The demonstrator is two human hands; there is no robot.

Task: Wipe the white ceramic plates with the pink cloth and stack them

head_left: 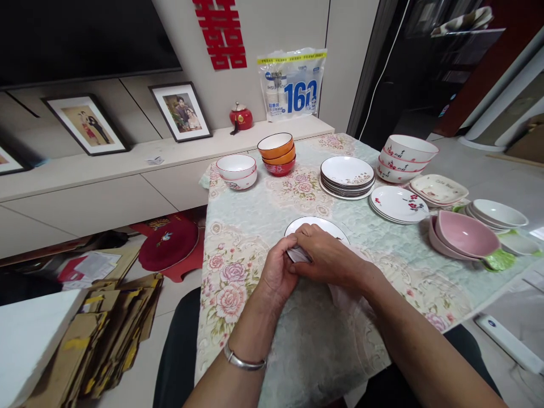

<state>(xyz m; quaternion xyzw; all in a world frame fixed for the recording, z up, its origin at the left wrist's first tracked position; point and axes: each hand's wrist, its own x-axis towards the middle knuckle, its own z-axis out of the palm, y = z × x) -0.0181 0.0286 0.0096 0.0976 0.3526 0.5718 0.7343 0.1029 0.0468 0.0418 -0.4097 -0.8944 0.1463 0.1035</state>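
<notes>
My left hand (pixel 278 272) and my right hand (pixel 323 255) meet over the near middle of the table. Between them shows a small part of a greyish-white object (pixel 298 254), mostly covered by the fingers, so I cannot make out what it is. The fingers of both hands are curled around it. Just beyond the hands lies a white plate (pixel 317 223) with a dark rim, partly hidden by them. Something thin and whitish, perhaps plastic or cloth, hangs under my right wrist.
Stacked bowls (pixel 237 168) and orange bowls (pixel 276 148) stand at the back left of the flowered tablecloth (pixel 238 243). Plates (pixel 347 173), oval plates (pixel 399 204), white bowls (pixel 406 153) and pink bowls (pixel 463 235) fill the right side. Flattened cardboard (pixel 80 340) lies on the floor at left.
</notes>
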